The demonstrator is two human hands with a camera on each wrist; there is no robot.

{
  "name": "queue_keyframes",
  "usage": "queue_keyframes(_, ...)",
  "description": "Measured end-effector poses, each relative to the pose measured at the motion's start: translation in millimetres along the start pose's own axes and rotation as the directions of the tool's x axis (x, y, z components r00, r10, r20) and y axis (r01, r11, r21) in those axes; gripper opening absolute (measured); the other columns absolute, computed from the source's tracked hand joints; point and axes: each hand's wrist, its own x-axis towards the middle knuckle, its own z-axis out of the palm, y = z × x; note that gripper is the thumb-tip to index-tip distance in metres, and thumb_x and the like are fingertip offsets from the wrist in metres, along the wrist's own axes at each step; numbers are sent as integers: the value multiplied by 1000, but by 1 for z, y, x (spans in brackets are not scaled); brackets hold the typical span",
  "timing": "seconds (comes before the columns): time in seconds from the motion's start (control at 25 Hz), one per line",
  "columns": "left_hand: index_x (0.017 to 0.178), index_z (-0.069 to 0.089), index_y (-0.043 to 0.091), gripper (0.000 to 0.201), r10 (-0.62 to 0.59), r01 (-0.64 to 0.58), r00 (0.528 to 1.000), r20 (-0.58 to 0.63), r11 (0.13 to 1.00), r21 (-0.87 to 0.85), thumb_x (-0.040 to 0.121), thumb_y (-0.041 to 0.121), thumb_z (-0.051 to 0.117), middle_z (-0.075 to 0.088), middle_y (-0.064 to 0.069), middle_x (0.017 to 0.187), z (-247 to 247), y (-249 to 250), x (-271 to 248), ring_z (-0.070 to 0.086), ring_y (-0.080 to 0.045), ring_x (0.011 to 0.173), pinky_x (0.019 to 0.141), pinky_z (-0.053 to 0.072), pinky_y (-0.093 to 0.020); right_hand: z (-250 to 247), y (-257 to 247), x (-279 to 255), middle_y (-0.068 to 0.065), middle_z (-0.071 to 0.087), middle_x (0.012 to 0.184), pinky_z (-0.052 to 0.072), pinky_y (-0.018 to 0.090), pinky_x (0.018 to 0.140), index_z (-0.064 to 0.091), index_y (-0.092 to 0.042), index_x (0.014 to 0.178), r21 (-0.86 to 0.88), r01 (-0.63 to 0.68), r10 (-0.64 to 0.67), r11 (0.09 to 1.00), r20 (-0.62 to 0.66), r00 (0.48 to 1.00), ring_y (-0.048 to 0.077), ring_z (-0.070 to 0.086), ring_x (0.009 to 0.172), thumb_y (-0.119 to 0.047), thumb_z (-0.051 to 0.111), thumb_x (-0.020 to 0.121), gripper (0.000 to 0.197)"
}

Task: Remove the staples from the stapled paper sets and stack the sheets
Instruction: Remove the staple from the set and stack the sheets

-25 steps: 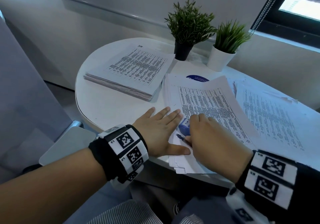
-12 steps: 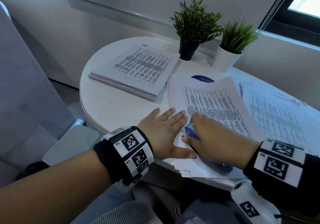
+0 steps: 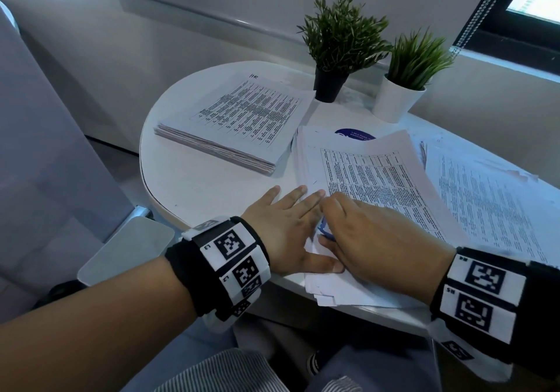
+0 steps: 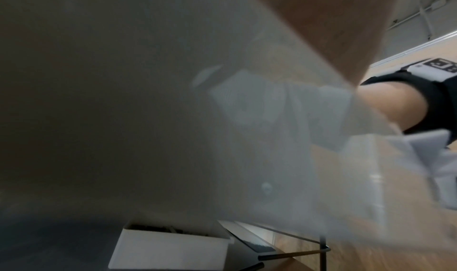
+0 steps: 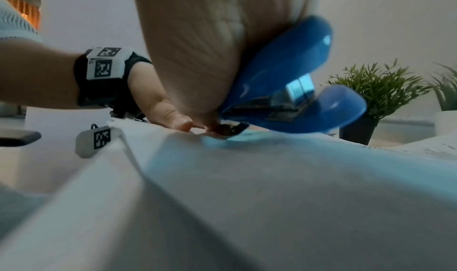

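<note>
A loose pile of stapled paper sets lies on the white round table in front of me. My left hand lies flat with straight fingers, pressing the pile's near left corner; its thumb shows in the right wrist view. My right hand grips a blue staple remover, whose metal tip touches the top sheet at that corner. Only a sliver of the blue staple remover shows between the hands in the head view. A neat stack of sheets lies at the table's far left.
Two potted plants, one in a black pot and one in a white pot, stand at the table's back. More printed sheets spread to the right. A blue round object peeks from under the pile. A chair armrest sits left of the table.
My right hand has slid the staple remover toward the pile's near left corner and now hides most of it. The left hand stays flat on the paper.
</note>
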Motion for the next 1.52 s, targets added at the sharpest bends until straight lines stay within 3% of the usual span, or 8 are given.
queue_keyframes(0.16,154,-9,29,102,3,-3,1000,3,1000,-13,76,86,24,-12,10,162,-2,1,-2,-17,-13,148,120,-2,-48,-5,0,1,2,51,95,47,31,42,49,-10,108,-6,70,-70,998,35,997,18,57,64,-34,43,94,28)
queue_keyframes(0.24,154,-10,25,104,-2,2,1000,-18,1000,-1,76,86,23,-13,9,162,-1,1,-2,-16,-13,148,121,-3,-47,-9,1,5,-8,49,93,41,22,53,40,-18,106,206,-61,44,977,82,996,9,55,69,-36,45,97,21)
queue_keyframes(0.36,154,-10,21,107,-13,13,1000,-26,1000,12,76,86,22,-15,8,162,-1,2,-3,-15,-13,148,121,-4,-46,-14,4,14,-11,46,81,29,19,53,32,-25,89,423,-301,189,854,287,939,2,44,66,-36,52,96,24)
queue_keyframes(0.56,153,-13,21,104,-23,23,1000,13,999,28,78,84,21,-19,9,161,-5,3,-4,-18,-13,148,121,-5,-46,-24,6,30,6,51,77,33,13,47,51,-7,83,382,-376,171,845,472,865,8,37,57,-23,51,98,22)
queue_keyframes(0.72,153,-14,21,103,-22,21,1000,22,999,44,79,83,20,-20,8,161,-5,3,-4,-18,-13,148,121,-5,-46,-22,8,40,-4,45,70,33,13,54,44,-20,68,338,-453,186,825,594,782,5,38,58,-23,50,97,31)
queue_keyframes(1.04,153,-13,20,103,-17,16,1000,13,998,60,78,84,17,-19,8,161,-4,3,-5,-16,-14,148,121,-4,-47,-40,-3,39,0,41,57,33,13,40,42,-14,57,272,-480,243,834,600,762,10,35,50,-21,51,97,41)
queue_keyframes(1.2,153,-13,21,103,-20,19,1000,15,998,62,78,83,17,-19,8,161,-4,3,-5,-16,-15,148,121,-4,-47,-41,-5,40,0,45,61,27,22,48,46,-15,61,234,-527,288,817,625,725,13,38,53,-26,53,95,37)
queue_keyframes(1.52,153,-15,21,103,-23,21,999,37,999,41,78,84,18,-19,8,161,-5,3,-3,-18,-14,148,121,-5,-47,-41,-4,40,-1,47,63,29,22,49,49,-16,64,234,-578,323,781,641,696,12,40,54,-30,54,95,34)
